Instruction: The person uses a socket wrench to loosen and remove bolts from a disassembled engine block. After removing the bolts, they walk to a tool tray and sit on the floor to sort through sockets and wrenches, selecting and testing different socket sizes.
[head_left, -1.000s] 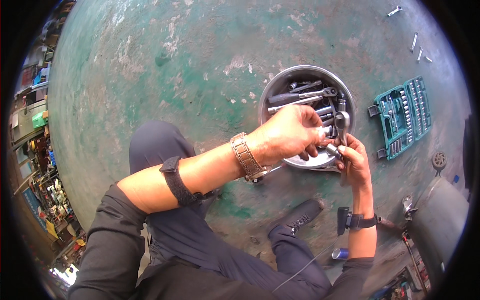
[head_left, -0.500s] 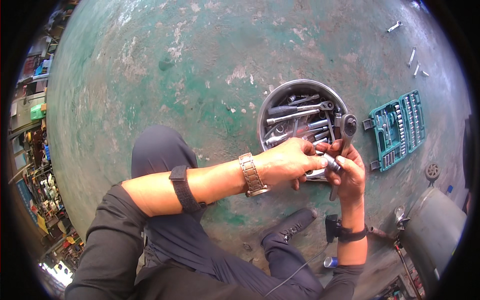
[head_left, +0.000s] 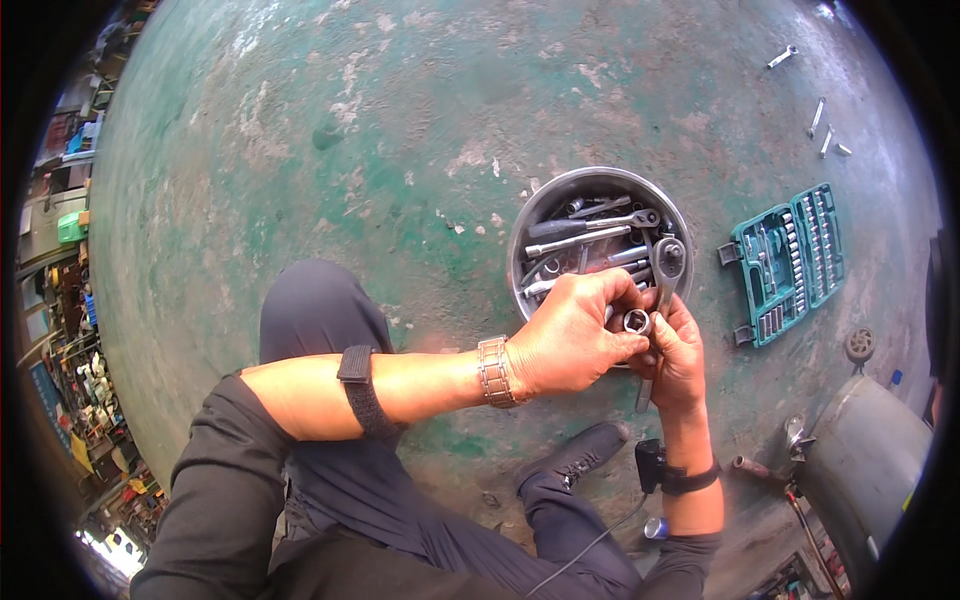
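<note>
At a metal bowl's (head_left: 516, 250) near rim, the left hand (head_left: 570, 338), reaching across, pinches a socket (head_left: 637, 321); the right hand (head_left: 682, 355), fingers curled, grips a ratchet wrench (head_left: 668, 264).

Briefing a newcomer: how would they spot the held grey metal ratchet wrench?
Find the round silver metal pan on the green floor. At its lower right, the bare right hand holds the wrench. Unlike the dark-handled ratchet in the pan, it's held.
</note>
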